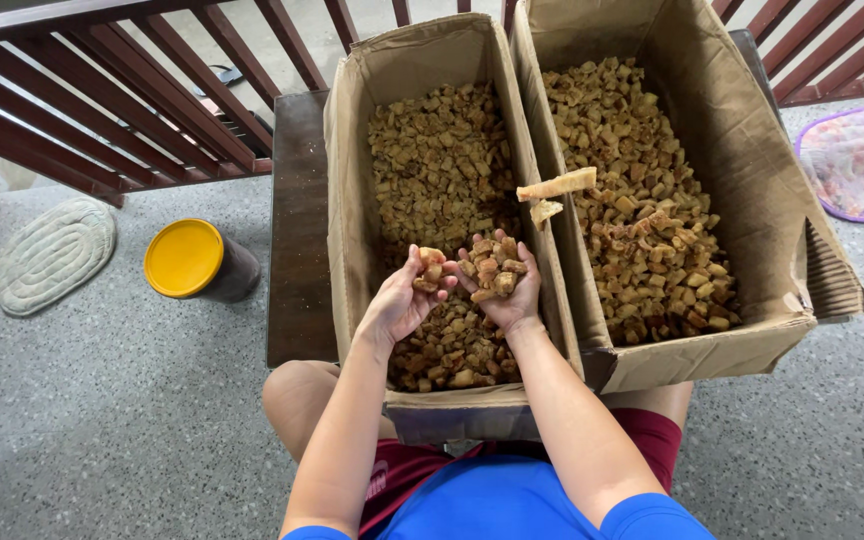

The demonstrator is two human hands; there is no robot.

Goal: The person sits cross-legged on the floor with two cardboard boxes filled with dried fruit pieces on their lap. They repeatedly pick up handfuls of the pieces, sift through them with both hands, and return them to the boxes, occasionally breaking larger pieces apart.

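Observation:
Two open cardboard boxes stand side by side on a low dark wooden table. The left box (pixel 347 150) and the right box (pixel 752 170) both hold many small brown toasted cubes. My left hand (pixel 404 300) is cupped, palm up, over the left box with a few cubes (pixel 430 270) in it. Beside it, touching, my right hand (pixel 502 290) holds a heap of cubes (pixel 492 270). Two pale longer strips (pixel 557 185) lie on the wall shared by the boxes.
A dark jar with a yellow lid (pixel 187 260) stands on the grey floor at the left, beside an oval mat (pixel 52 255). A red-brown railing (pixel 132 90) runs along the back. A patterned cloth (pixel 862 160) lies at the right. My knees are under the boxes.

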